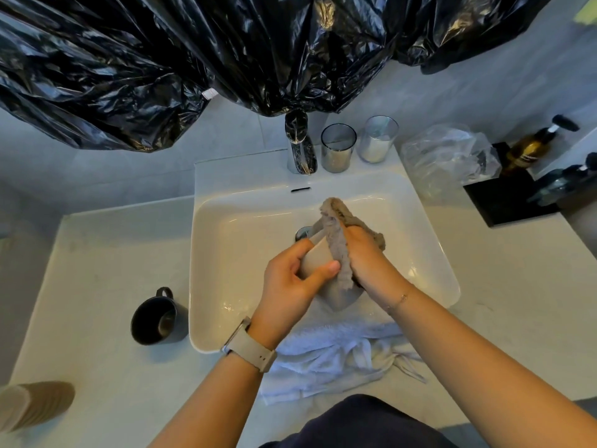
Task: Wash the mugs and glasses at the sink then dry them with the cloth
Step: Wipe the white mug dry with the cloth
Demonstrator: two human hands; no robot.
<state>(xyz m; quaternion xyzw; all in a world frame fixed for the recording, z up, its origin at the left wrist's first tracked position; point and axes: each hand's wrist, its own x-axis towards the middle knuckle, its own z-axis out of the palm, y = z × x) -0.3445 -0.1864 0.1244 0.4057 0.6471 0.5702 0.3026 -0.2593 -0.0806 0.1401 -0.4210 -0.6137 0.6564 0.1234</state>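
Over the white sink my left hand grips a beige mug. My right hand holds a grey-brown cloth wrapped against that mug; the cloth hides most of it. A black mug stands upright on the counter left of the sink. Two glasses stand on the sink's back ledge right of the faucet: a dark-rimmed one and a clear one. A ribbed beige cup lies at the lower left edge.
A white towel lies over the sink's front edge. Black plastic sheeting hangs above the faucet. A crumpled clear plastic bag and a black tray with pump bottles sit at the right.
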